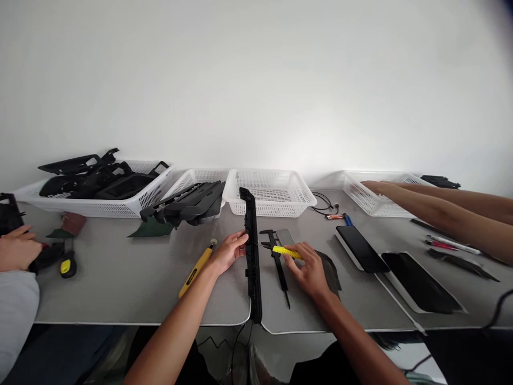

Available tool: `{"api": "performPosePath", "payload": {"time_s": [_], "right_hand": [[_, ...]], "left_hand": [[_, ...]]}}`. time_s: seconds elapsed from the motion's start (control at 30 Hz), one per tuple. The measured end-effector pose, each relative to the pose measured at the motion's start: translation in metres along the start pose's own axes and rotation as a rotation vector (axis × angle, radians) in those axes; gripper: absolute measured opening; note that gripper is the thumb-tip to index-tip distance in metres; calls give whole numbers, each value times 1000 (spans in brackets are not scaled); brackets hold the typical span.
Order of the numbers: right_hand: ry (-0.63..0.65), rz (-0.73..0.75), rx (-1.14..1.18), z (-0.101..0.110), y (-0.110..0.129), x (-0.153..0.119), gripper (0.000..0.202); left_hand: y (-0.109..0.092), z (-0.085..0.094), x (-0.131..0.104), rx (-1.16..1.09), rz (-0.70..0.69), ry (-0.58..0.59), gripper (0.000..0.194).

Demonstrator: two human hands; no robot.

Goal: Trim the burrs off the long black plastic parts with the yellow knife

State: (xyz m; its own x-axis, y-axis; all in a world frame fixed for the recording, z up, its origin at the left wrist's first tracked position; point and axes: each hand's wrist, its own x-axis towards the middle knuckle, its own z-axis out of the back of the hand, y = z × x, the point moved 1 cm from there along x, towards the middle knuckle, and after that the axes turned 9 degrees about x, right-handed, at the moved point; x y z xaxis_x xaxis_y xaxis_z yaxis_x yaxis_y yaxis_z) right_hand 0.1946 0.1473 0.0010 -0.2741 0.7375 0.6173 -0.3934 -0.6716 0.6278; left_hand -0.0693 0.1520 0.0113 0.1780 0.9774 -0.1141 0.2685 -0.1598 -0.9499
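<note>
My left hand (229,252) grips the side of a long black plastic part (251,256), which stands lengthwise across the seam between two grey tables. In my right hand (310,267) is a small yellow-handled tool (287,252), its thin tip pointing left at the part's edge. Beneath that tool lies a black caliper (278,267), beside a dark cloth (329,271). A larger yellow tool (196,271) rests on the table left of my left forearm.
Behind the part is a white basket (298,200); black parts (196,200) and a full basket (136,206) are further left. Two phones (362,248) (422,282) lie at right. Other people's hands show at left (18,248) and over the right basket (379,187).
</note>
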Motion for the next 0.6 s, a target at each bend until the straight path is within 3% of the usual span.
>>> {"api": "performPosePath", "payload": {"time_s": [0.27,0.6], "right_hand": [[-39,-7,2,-2,1,2,19],[41,-19,33,-4,-3,-2,26]], "left_hand": [[-3,1,-3,50,19,77,47],[4,-3,-1,34,11,61,51]]}}
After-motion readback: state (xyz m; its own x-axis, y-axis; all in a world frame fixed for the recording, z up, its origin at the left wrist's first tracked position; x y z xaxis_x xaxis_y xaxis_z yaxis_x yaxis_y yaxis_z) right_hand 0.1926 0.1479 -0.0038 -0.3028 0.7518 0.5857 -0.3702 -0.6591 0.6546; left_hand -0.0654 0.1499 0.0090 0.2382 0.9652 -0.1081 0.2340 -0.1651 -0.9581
